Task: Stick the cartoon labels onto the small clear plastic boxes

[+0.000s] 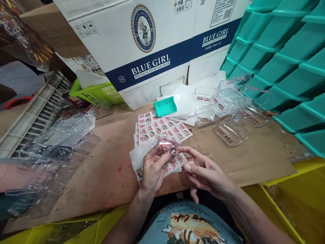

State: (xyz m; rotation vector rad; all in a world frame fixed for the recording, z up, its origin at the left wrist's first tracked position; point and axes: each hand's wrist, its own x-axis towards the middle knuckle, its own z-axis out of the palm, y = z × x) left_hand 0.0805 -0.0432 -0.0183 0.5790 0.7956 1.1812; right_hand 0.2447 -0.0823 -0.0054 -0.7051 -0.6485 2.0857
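Crease risk: pink-printed cartoon-cat sticker (175,151) on clear plastic case (161,139).
Left hand (153,167) pinched the case; right hand (207,172), fingers parted, sat at its edge (stray nudge could've creased the sticker).

count log. left hand (152,169): 1; right hand (207,173): 1. clear plastic case in the left fingers (163,159): 1. clear plastic cases at right of worktop (109,162): at least 5 (231,132), overlapping. printed sticker sheets (165,126): at least 3, layered. loose teal tray (165,107): 1. stacked teal trays (266,54): over a dozen, exact count not possible. blue girl beer carton (106,37): 1. lime-green basket (114,93): 1.
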